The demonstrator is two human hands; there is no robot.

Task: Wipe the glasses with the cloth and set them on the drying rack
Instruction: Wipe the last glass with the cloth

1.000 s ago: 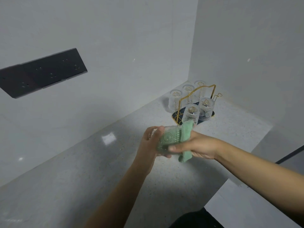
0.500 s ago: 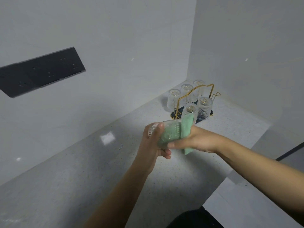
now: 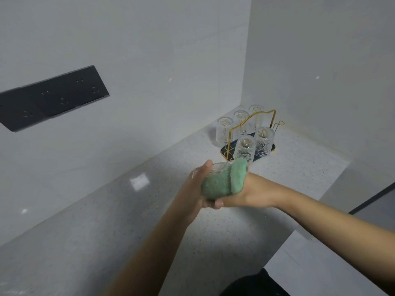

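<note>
Cloth [image 3: 222,182] rotated over glass [image 3: 210,170]; left hand [image 3: 197,189], right hand [image 3: 245,194] fingers gripping.

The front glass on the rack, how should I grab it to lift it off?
Probably by its ribbed sides, coming from above. The front glass stands upside down over a gold peg of the drying rack, so it likely lifts straight up. Another glass stands close beside it, so approach from the near side.
</note>
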